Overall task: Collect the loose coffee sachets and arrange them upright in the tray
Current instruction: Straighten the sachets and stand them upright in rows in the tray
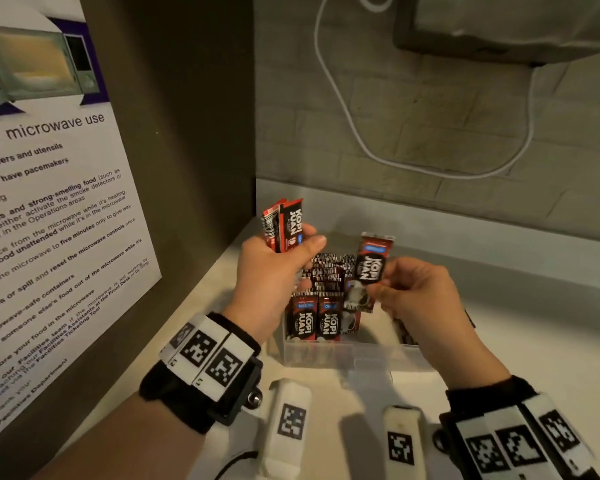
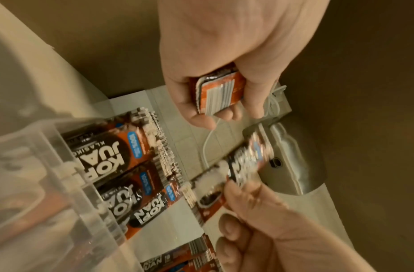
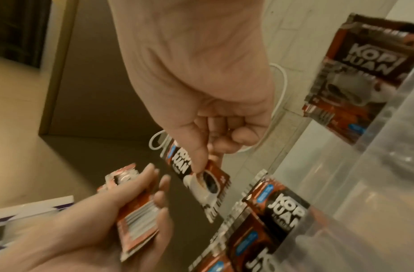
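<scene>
Nearest the head camera: black wrist straps [image 1: 201,386] carrying white blocks printed with black square markers, one on each forearm. Beyond them, clear rigid plastic tray [image 1: 343,355], rectangular, set on pale countertop [image 1: 520,327] in the corner by a tiled wall.

Tray contents: rows of flat foil coffee sachets [image 1: 312,320], standing upright, packed face to face along the left side; red-brown and black, crimped striped edges, lettered "KOPI JUAN" with a blue "100%" badge. One more sachet seen through the tray's right wall; its position cannot be told.

Left hand [image 1: 274,271]: fingers and thumb curled tight round a small stack of sachets [image 1: 286,223], held upright above the tray's left edge.

Right hand [image 1: 420,299]: thumb and fingertips pinching a single sachet [image 1: 369,268] by its lower half, tilted slightly, above the tray; coffee-cup picture visible on it; remaining fingers curled in.

Left wall: laminated notice [image 1: 49,202], headed "…microwave use", signed off "Thank you". White cable [image 1: 361,140] looping down the wall tiles.
</scene>
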Available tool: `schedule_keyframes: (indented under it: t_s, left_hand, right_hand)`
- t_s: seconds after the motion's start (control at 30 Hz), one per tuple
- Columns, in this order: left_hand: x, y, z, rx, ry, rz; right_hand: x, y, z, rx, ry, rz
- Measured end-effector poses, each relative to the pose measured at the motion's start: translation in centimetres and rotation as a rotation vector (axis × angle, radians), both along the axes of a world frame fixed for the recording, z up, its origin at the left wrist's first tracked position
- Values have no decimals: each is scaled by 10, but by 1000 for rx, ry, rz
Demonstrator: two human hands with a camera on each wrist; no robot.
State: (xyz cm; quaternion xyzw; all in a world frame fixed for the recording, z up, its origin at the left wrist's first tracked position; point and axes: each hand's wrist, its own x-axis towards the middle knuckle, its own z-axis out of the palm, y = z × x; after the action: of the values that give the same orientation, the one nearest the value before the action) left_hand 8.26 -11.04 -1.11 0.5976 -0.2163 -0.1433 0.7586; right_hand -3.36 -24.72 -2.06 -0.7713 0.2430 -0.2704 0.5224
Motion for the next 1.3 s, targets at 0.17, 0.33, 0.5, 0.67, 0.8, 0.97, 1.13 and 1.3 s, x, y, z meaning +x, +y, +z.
schedule_keyframes:
  t_s: [0.17, 0.33, 0.5, 0.67, 0.8, 0.97, 1.13, 1.3]
  left_hand:
    - [15, 15, -20, 213, -25, -30]
    - [14, 22, -37, 366, 45, -91]
    - [13, 26, -41, 422, 113, -164]
    - [13, 26, -42, 409, 111, -135]
    - [14, 26, -42, 385, 110, -106]
    - [12, 26, -40, 379, 120, -97]
    - [15, 28, -34, 355, 159, -36]
    - [19, 28, -23, 278, 242, 49]
  right_hand:
    - [6, -22, -16, -26, 232, -89]
    - [20, -19, -34, 39, 412, -72]
    - [31, -17, -34, 48, 435, -83]
    - [34, -17, -36, 9, 444, -91]
    - [35, -20, -38, 27, 462, -107]
    - [36, -20, -38, 9, 474, -108]
    - [34, -20, -40, -40, 460, -126]
    - [32, -20, -41, -40, 434, -162]
